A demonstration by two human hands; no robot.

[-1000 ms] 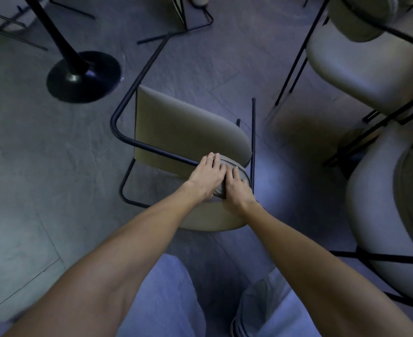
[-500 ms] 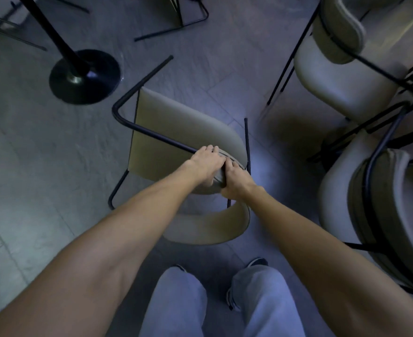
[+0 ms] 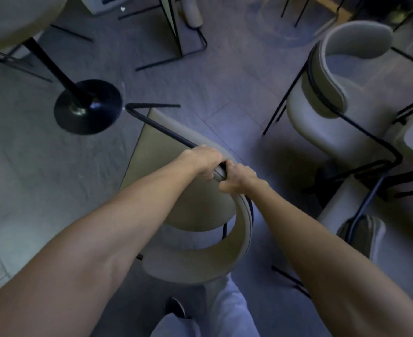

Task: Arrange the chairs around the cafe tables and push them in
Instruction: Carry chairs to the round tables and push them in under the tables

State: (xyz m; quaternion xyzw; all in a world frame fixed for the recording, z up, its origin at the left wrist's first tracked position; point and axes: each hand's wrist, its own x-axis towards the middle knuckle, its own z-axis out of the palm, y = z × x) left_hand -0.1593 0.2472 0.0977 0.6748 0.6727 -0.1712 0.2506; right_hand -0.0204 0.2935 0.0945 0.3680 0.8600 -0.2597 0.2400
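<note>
Both fists closed on the top edge of the beige chair point(image 3: 176, 166): left hand point(image 3: 202, 161) clenched over the curved backrest rim and its black tube, right hand point(image 3: 238, 177) clamped just beside it, knuckles almost touching. Chair tilted, seat facing away, one black leg end pointing toward the desk base point(image 3: 89, 107). Desk base up and left of the chair, near but apart. Second beige chair point(image 3: 334, 93) off to the right, well apart. Grey tiled floor point(image 3: 30, 178) beneath.

Both hands point(image 3: 221, 170) grip the beige chair point(image 3: 176, 190) (backrest top).
</note>
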